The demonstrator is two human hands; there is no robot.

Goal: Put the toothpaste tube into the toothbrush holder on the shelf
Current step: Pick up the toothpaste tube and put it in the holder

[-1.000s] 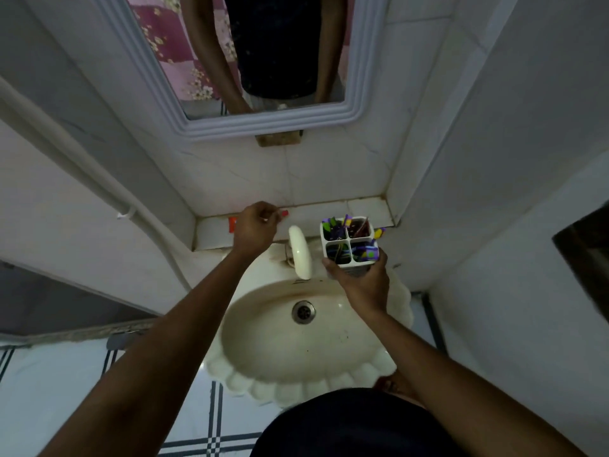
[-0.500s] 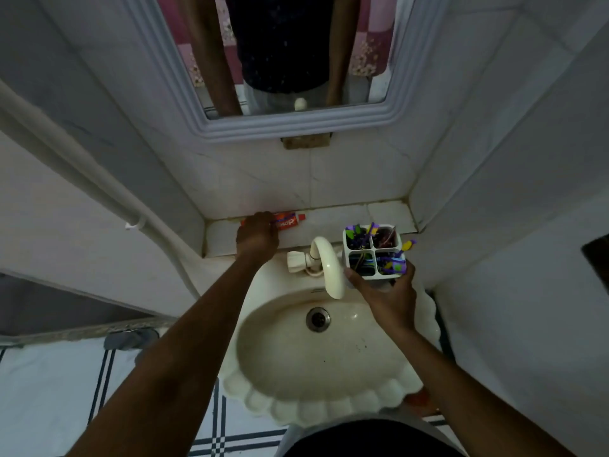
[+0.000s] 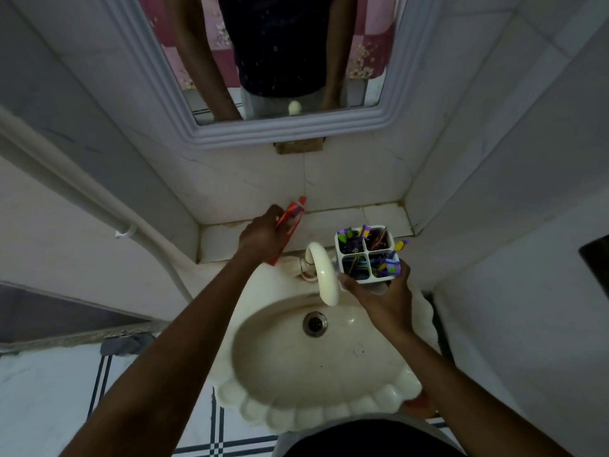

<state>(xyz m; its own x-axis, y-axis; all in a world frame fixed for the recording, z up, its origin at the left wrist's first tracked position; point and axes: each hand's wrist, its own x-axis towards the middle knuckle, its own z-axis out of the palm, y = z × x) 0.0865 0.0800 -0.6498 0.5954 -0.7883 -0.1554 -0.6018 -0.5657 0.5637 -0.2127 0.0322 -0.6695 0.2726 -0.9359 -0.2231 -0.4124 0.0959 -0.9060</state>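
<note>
Here, your left hand [image 3: 260, 234] gripped the red toothpaste tube [image 3: 290, 222] above the shelf [image 3: 356, 216], your right hand [image 3: 379, 293] clasped the four-compartment toothbrush holder [image 3: 367, 253], toothbrushes [image 3: 389, 262] inside.

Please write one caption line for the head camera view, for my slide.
Left hand lifts red toothpaste tube off shelf; right hand holds four-compartment toothbrush holder above sink.

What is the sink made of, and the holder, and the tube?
The sink looks like glazed ceramic: cream, glossy, with a scalloped rim. The holder seems to be hard white plastic, with thin, smooth dividing walls. The tube looks like soft plastic or laminate, red and creased; I can't tell which.
</note>
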